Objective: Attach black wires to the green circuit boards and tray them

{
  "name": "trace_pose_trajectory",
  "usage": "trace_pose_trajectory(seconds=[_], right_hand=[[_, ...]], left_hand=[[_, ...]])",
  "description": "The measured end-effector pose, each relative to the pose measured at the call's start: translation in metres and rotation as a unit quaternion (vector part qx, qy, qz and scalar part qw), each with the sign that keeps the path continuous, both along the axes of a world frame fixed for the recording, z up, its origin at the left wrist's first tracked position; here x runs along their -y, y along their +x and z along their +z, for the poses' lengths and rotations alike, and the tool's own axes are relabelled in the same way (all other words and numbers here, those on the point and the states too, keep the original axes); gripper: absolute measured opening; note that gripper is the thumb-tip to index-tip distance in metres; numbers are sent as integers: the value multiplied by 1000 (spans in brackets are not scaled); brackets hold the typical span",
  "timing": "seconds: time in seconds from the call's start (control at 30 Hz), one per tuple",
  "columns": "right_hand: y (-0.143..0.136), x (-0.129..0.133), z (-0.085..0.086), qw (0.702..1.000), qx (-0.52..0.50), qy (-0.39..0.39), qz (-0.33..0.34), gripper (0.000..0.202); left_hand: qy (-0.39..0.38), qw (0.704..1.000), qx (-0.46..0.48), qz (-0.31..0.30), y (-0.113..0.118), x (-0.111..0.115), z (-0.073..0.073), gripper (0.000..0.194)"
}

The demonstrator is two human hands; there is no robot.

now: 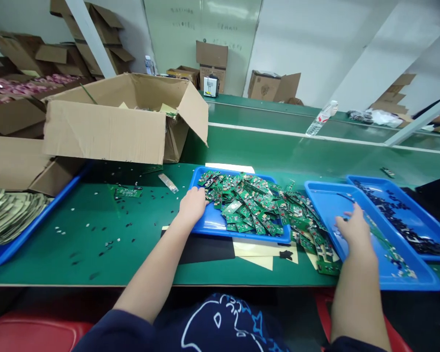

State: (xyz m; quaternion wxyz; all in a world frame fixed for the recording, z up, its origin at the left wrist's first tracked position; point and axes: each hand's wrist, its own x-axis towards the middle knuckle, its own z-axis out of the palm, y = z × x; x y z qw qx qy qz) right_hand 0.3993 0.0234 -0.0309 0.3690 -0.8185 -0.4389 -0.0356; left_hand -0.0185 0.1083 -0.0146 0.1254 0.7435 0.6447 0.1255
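Note:
My left hand [193, 205] is at the left rim of the middle blue tray [209, 226], fingers curled together beside the heap of green circuit boards [247, 200]. Whatever its fingertips hold is hidden. Over the right-hand blue tray [324, 195] is my right hand [355, 229], thumb and fingers apart, with nothing visible between them. A thin dark strip [345, 197] lies in that tray just beyond the fingertips. Green strips and small pale bits [394, 254] lie along the tray's right side. More boards [313, 230] spill between the two trays.
A large open carton [106, 129] stands at the back left. Another blue tray [374, 183] at far right holds small black parts. Stacked pale sheets [14, 215] are at far left. A water bottle [320, 119] stands behind. Small scraps dot the green table [95, 264].

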Motion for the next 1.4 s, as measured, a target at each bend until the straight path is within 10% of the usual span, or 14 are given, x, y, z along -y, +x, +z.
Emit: trace_pose_trajectory(seconds=[0.13,0.27,0.43,0.77,1.07,1.2,1.4], right_hand=[[-41,-8,7,998,-32,39,24,67],[-117,-17,22,921,-236,93,294,62],[-200,-33,30,796,-368,16,480,63],[-222,-33,7,749,-528,56,397,57],[-226,-23,6,772,-422,116,461,32],[-217,-22,6,815,-296,102,488,18],[-218,-21,7,823,-202,113,519,19]], left_hand=[[-6,999,44,-1,-5,4,11,28],[-53,978,193,-59,-1,12,20,27],[-224,811,519,-153,23,25,18,26],[-208,723,657,-52,33,33,15,33],[-64,670,733,101,34,21,15,23],[-91,690,715,63,29,21,21,24],[-144,834,525,-85,35,32,17,21]])
